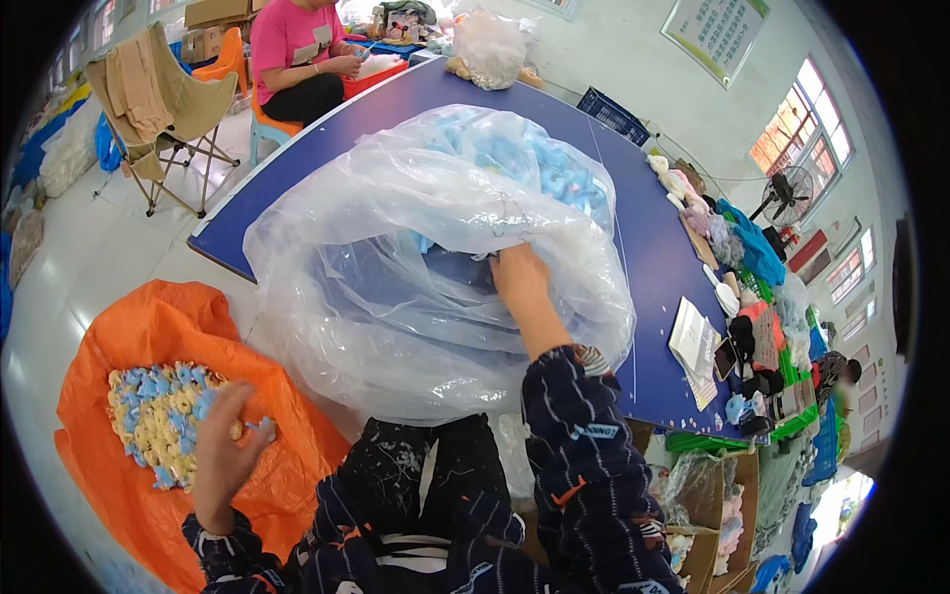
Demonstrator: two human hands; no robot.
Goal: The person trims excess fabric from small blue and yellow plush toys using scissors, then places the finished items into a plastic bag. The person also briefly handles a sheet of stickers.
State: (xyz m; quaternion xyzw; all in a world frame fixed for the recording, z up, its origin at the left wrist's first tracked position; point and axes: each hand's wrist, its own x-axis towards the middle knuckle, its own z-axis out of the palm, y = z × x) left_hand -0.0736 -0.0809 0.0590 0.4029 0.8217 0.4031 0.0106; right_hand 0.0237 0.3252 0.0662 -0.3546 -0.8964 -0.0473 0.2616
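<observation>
bag (396, 368), clear, crinkled and gaping, is gripped by right fingers (508, 260), left fingers (230, 404) spread.

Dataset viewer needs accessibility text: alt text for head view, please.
The right hand is at the mouth of a large clear plastic bag on a blue table; the left hand is over an orange sack of small blue and yellow pieces. A person in pink sits beyond.
</observation>
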